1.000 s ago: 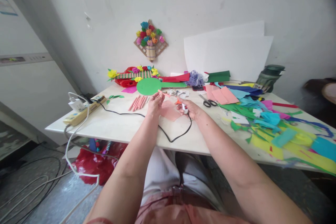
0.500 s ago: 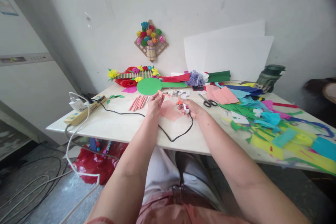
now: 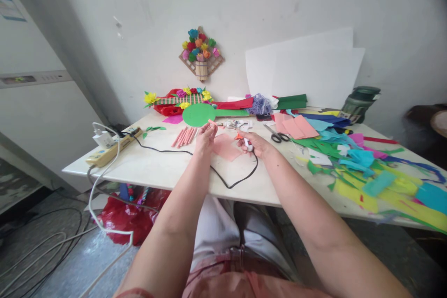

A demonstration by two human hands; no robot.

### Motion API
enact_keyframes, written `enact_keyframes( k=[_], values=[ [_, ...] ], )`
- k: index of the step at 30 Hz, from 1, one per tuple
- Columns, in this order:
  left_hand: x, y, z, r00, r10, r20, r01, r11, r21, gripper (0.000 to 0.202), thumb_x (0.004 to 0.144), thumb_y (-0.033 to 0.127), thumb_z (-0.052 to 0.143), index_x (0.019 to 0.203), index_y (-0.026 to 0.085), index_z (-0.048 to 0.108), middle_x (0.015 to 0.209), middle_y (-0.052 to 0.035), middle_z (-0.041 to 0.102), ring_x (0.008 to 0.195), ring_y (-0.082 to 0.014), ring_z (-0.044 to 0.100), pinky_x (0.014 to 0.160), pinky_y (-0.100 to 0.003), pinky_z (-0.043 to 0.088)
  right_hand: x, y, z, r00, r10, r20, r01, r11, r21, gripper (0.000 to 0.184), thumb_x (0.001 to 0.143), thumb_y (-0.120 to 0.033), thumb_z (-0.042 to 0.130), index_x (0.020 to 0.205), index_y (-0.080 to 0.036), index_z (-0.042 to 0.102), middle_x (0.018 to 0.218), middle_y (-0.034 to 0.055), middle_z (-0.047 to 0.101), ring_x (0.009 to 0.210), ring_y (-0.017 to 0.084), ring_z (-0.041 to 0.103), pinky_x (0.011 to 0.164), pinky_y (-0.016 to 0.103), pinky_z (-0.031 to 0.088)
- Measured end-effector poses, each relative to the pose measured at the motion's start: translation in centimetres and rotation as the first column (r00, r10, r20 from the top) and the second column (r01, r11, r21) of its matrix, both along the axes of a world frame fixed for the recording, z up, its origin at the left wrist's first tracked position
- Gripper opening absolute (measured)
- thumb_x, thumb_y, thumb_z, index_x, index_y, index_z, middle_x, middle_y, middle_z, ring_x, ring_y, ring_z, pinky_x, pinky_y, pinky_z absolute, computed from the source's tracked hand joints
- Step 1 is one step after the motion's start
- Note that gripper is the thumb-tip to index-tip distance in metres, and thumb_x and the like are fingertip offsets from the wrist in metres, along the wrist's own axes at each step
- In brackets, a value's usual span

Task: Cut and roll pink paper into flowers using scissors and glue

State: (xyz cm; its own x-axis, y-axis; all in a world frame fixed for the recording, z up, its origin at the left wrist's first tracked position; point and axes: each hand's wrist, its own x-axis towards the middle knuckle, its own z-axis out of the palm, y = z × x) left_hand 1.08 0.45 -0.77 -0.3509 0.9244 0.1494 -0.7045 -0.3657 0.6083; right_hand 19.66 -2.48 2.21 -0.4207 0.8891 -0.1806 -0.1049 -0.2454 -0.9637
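My left hand [image 3: 206,138] is closed in a pinch on a thin rolled pink paper stick [image 3: 213,123], held just above the white table [image 3: 164,172]. My right hand [image 3: 254,143] is wrapped around a small glue gun [image 3: 245,142] with an orange tip and a black cord [image 3: 230,179] that loops over the table. A flat pink paper piece [image 3: 226,147] lies between the two hands. Several more rolled pink sticks [image 3: 184,136] lie left of my left hand.
Scissors [image 3: 275,135] lie right of my right hand. A green paper disc [image 3: 199,114] and paper flowers sit at the back. Coloured paper scraps [image 3: 363,167] cover the right side. A power strip [image 3: 110,146] with cables lies at the left edge. A dark jar [image 3: 359,101] stands far right.
Both hands stay in nearly the same place; the left fingers shift slightly on the pink stick. Nothing else has moved.
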Motion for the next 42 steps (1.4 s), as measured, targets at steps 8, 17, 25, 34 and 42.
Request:
enact_keyframes(
  k=[8, 17, 25, 34, 42],
  values=[
    [-0.4, 0.0, 0.1, 1.000, -0.024, 0.015, 0.023, 0.999, 0.043, 0.030, 0.061, -0.001, 0.069, 0.083, 0.016, 0.058, 0.073, 0.0017, 0.064, 0.072, -0.0077, 0.063, 0.087, -0.025, 0.046, 1.1, 0.6, 0.0, 0.989, 0.115, -0.088, -0.117, 0.993, -0.020, 0.025, 0.085, -0.035, 0.054, 0.076, -0.012, 0.058, 0.054, 0.0016, 0.058, 0.032, 0.006, 0.041, 0.028, 0.019, 0.036],
    [0.0, -0.4, 0.5, 0.997, -0.060, -0.043, 0.064, 0.994, 0.086, 0.035, 0.062, 0.005, 0.071, 0.090, 0.021, 0.057, 0.082, 0.0012, 0.063, 0.080, -0.0083, 0.063, 0.086, -0.022, 0.046, 0.9, 0.6, 0.0, 0.985, 0.053, -0.162, -0.070, 0.992, -0.100, 0.028, 0.084, -0.040, 0.055, 0.076, -0.013, 0.057, 0.054, 0.0016, 0.057, 0.034, 0.006, 0.039, 0.029, 0.018, 0.034],
    [-0.1, -0.3, 0.4, 0.998, -0.061, -0.029, 0.064, 0.991, 0.116, 0.032, 0.064, 0.003, 0.067, 0.089, 0.021, 0.058, 0.084, 0.0003, 0.064, 0.079, -0.0078, 0.063, 0.085, -0.020, 0.047, 0.7, 0.3, 0.2, 0.989, 0.077, -0.127, -0.094, 0.987, -0.128, 0.030, 0.085, -0.040, 0.053, 0.077, -0.011, 0.058, 0.053, 0.0009, 0.057, 0.033, 0.005, 0.040, 0.027, 0.017, 0.031],
    [-0.2, -0.2, 0.4, 0.998, -0.051, -0.026, 0.053, 0.994, 0.096, 0.038, 0.063, 0.005, 0.069, 0.094, 0.022, 0.056, 0.088, -0.0003, 0.064, 0.085, -0.0092, 0.063, 0.086, -0.021, 0.046, 0.6, 0.2, 0.1, 0.985, 0.109, -0.137, -0.125, 0.986, -0.111, 0.030, 0.086, -0.038, 0.052, 0.077, -0.011, 0.059, 0.053, 0.0013, 0.057, 0.033, 0.005, 0.039, 0.027, 0.017, 0.028],
    [-0.1, -0.5, 0.6, 0.996, -0.072, 0.048, 0.067, 0.993, 0.100, 0.031, 0.065, -0.003, 0.063, 0.086, 0.018, 0.056, 0.078, 0.0014, 0.064, 0.072, -0.0057, 0.062, 0.082, -0.018, 0.047, 0.7, 0.5, -0.3, 0.982, 0.137, -0.130, -0.148, 0.985, -0.087, 0.029, 0.086, -0.035, 0.050, 0.078, -0.009, 0.059, 0.053, 0.0015, 0.057, 0.033, 0.005, 0.038, 0.029, 0.017, 0.031]
  ],
)
